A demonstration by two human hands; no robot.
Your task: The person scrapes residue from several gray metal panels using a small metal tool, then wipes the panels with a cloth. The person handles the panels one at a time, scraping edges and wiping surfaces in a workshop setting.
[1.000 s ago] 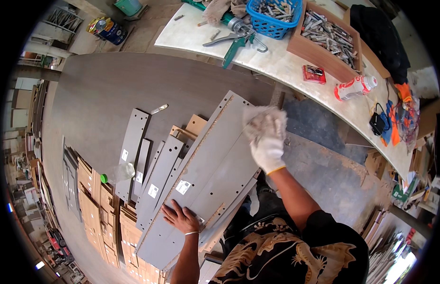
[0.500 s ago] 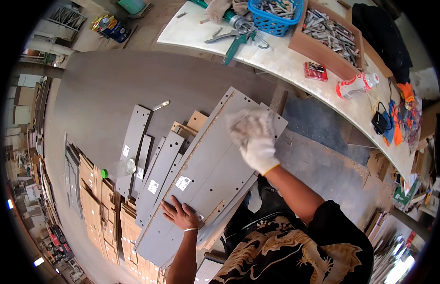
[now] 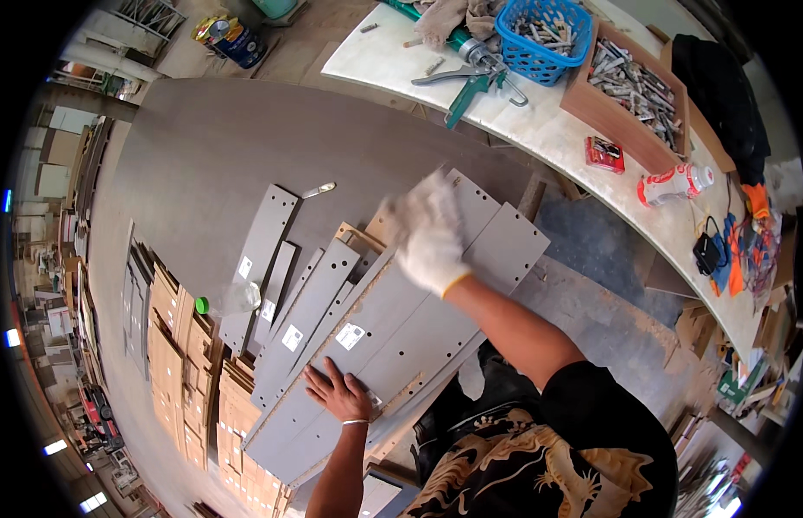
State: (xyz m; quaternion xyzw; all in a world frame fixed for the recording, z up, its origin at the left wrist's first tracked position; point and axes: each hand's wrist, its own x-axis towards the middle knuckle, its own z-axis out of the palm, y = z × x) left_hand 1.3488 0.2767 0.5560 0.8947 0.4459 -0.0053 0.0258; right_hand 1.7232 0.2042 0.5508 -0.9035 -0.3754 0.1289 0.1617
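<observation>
A long grey panel (image 3: 393,332) with drilled holes and a white label lies slanting in front of me, near my body. My bare left hand (image 3: 339,394) rests flat on its near left part, fingers spread. Across the panel's far long edge, my right hand (image 3: 432,259), in a white glove, grips a greyish-white rag (image 3: 421,203). Rag and fingertips are smeared by motion and hide part of the panel's far edge. More grey boards (image 3: 306,298) lie just left of the panel, some with labels.
A large brown-grey tabletop (image 3: 220,138) extends beyond the boards. On it are a clear bottle with a green cap (image 3: 237,300), a knife-like tool (image 3: 319,190) and stacked brown boards (image 3: 173,345). The white bench (image 3: 540,116) holds a caulking gun (image 3: 471,91), a blue basket (image 3: 540,69) and a wooden box (image 3: 583,108).
My right hand has swept left with the rag, from over the panel's far right part to its far long edge. My left hand stays on the panel. The whole view has shifted slightly.
</observation>
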